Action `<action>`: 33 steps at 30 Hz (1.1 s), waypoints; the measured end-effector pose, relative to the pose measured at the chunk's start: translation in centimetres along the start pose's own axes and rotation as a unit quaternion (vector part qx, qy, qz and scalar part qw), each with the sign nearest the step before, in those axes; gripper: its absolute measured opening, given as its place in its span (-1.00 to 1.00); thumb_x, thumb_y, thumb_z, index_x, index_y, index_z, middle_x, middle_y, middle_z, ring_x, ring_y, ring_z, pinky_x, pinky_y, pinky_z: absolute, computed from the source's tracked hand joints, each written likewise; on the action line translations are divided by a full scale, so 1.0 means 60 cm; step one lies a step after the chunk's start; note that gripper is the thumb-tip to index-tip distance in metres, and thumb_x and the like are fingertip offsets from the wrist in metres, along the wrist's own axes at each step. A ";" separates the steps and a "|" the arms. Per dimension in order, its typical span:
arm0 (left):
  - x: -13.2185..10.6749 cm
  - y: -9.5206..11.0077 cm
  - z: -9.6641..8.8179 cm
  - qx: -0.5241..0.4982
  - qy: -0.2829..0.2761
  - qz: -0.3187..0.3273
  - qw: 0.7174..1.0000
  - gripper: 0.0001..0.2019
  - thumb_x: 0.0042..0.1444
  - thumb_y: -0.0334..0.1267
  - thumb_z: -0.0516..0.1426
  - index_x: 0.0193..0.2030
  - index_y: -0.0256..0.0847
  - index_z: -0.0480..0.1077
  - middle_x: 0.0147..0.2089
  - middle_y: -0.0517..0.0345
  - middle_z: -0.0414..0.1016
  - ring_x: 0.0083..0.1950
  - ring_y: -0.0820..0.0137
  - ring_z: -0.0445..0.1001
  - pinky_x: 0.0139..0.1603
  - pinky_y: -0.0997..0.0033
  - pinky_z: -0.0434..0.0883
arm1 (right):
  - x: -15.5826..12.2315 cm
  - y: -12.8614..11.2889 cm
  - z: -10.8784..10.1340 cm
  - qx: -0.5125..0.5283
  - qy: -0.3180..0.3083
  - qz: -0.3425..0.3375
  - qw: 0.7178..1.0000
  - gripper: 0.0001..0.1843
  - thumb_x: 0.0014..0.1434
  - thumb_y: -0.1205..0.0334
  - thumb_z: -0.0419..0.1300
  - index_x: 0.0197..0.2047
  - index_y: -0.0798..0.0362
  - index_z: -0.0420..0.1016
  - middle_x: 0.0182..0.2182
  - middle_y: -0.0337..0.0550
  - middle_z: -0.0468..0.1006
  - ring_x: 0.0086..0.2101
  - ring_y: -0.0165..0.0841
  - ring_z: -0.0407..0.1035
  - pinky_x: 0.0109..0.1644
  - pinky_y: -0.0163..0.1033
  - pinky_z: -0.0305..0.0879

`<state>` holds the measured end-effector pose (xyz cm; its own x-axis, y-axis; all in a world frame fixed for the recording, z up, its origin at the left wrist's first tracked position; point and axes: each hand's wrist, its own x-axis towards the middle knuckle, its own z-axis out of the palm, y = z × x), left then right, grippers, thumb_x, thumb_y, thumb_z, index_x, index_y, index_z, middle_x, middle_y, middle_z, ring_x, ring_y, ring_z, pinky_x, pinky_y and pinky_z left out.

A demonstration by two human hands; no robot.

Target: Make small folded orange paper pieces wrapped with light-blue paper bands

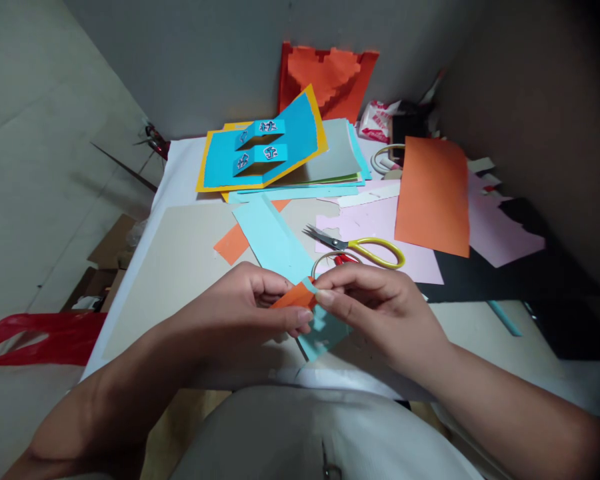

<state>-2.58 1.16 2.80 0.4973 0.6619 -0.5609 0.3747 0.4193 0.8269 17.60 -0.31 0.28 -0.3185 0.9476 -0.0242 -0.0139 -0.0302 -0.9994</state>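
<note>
Between my hands is a small orange paper piece (pixel 293 297) with a light-blue strip at its right end. My left hand (pixel 260 300) pinches its left part between thumb and fingers. With thumb and fingertips, my right hand (pixel 367 300) grips the blue-edged end. Beneath them lies a light-blue paper strip (pixel 275 237), crossing an orange strip (pixel 231 244). Just beyond my right hand rest yellow-handled scissors (pixel 375 250), blades parted and pointing left. A red-and-white ring-shaped item (pixel 347 257) is partly hidden behind my fingers.
A blue and yellow pop-up card (pixel 285 157) lies on stacked paper at the back. An orange heart card (pixel 325 77) leans on the wall. To the right are an orange sheet (pixel 433 197), pink paper (pixel 503 227) and black paper (pixel 570 277). A red bag (pixel 45 338) hangs left.
</note>
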 end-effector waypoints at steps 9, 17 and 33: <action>-0.003 0.010 0.002 -0.019 0.006 -0.003 1.000 -0.84 0.04 -0.17 0.33 -0.37 -0.23 0.61 -0.35 0.14 0.62 -0.26 0.38 0.50 -0.22 0.48 0.37 | 0.001 -0.002 -0.005 0.119 -0.100 0.033 0.987 -0.86 0.26 0.28 0.19 -0.31 0.02 0.57 -0.44 -0.23 0.60 -0.36 -0.41 0.50 -0.24 -0.32 0.42; 0.002 0.001 0.010 -0.013 0.034 0.004 0.999 -0.82 0.04 -0.15 0.32 -0.37 -0.23 0.59 -0.37 0.17 0.59 -0.27 0.38 0.49 -0.31 0.50 0.33 | 0.002 -0.002 0.000 -0.032 0.007 -0.004 0.999 -0.88 0.16 0.20 0.29 -0.39 0.04 0.56 -0.47 -0.19 0.56 -0.43 -0.37 0.40 -0.35 -0.24 0.31; 0.005 -0.005 0.000 -0.048 -0.062 0.017 0.997 -0.78 0.17 -0.11 0.24 -0.32 -0.22 0.60 -0.32 0.15 0.60 -0.24 0.42 0.51 -0.15 0.51 0.40 | 0.002 0.001 -0.010 -0.036 -0.001 -0.033 0.999 -0.81 0.27 0.22 0.17 -0.27 0.02 0.62 -0.41 -0.18 0.57 -0.34 -0.35 0.42 -0.25 -0.22 0.33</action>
<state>-2.54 1.25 2.40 0.6033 0.5978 -0.5279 0.2820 0.4593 0.8423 18.12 -0.01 0.19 -0.3208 0.9462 0.0416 0.0325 0.0549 -0.9980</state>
